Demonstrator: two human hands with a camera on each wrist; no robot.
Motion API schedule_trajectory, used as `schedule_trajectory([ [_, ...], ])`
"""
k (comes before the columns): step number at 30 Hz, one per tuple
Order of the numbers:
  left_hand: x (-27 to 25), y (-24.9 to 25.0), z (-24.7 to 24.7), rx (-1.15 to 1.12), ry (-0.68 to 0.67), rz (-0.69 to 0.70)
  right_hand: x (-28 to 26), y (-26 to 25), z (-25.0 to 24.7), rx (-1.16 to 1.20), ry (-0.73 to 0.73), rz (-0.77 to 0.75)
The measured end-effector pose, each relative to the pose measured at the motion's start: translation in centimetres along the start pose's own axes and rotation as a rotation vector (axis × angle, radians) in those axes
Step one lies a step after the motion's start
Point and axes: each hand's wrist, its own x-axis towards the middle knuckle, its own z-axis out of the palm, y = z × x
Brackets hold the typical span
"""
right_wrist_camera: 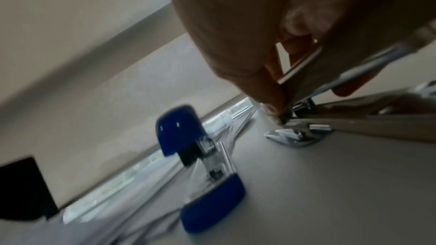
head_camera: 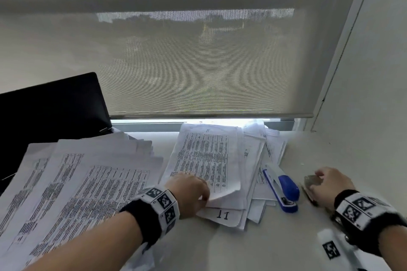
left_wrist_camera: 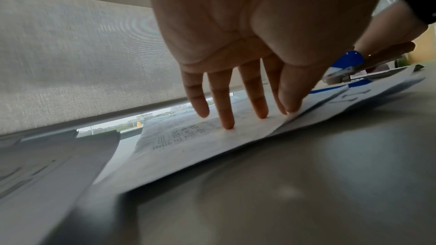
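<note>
My left hand [head_camera: 189, 191] lies on a stack of printed sheets [head_camera: 204, 156] in the middle of the table. Its fingers [left_wrist_camera: 226, 118] are straight and press on the top page [left_wrist_camera: 188, 137], while the thumb sits at the page's near edge, where a corner curls up. My right hand [head_camera: 328, 185] rests on the table at the right and grips a grey metal stapler [head_camera: 311, 182]. In the right wrist view the fingers curl round the metal stapler [right_wrist_camera: 354, 118] with the thumb near its nose. A blue stapler [head_camera: 282, 189] lies between the hands, on the stack's right edge.
A larger fan of printed sheets [head_camera: 88, 182] covers the left of the table [head_camera: 330, 152]. A black screen [head_camera: 50, 108] stands at the back left. A roller blind [head_camera: 198, 61] hangs behind, a wall [head_camera: 374, 72] closes the right. A white tagged object [head_camera: 330, 248] lies near my right wrist.
</note>
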Motion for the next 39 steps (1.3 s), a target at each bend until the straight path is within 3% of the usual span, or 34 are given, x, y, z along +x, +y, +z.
schedule_trajectory([
  [9, -4.8, 5.7, -3.1, -0.021, 0.147, -0.012, -3.0, 0.0, -3.7, 0.222, 0.135, -0.196],
  [14, -9.1, 10.2, -4.0, -0.164, 0.004, -0.045, -6.6, -1.1, -5.6, 0.318, 0.158, -0.300],
  [17, -11.4, 12.4, -4.2, -0.381, -0.129, -0.010, -8.4, -1.4, -5.6, 0.317, 0.147, -0.345],
  [20, -11.9, 12.8, -2.9, -0.655, -0.220, -0.129, -10.3, -1.9, -5.0, 0.297, 0.104, -0.399],
  [21, -11.6, 12.5, -2.1, -0.641, -0.214, -0.186, -10.8, -2.1, -4.8, 0.288, 0.087, -0.414],
  [24, -11.2, 10.9, 0.5, -0.255, -0.253, -0.316, -12.2, -2.7, -4.1, 0.236, 0.012, -0.446],
  [25, -11.3, 10.5, 1.3, -0.229, -0.278, -0.318, -12.6, -3.0, -3.9, 0.223, -0.011, -0.466],
  [29, -11.5, 10.2, 2.0, -0.301, -0.321, -0.225, -14.4, -5.1, -2.8, 0.149, -0.084, -0.595],
  [32, -11.3, 9.5, 1.7, -0.288, -0.229, -0.198, -15.3, -7.0, -0.5, 0.065, -0.200, -0.631],
  [36, -11.4, 7.9, 2.1, -0.102, -0.180, -0.387, -15.9, -8.7, 2.8, -0.016, -0.297, -0.663],
  [39, -11.6, 7.0, 3.6, -0.217, -0.271, -0.488, -16.2, -9.9, 4.7, -0.043, -0.358, -0.708],
])
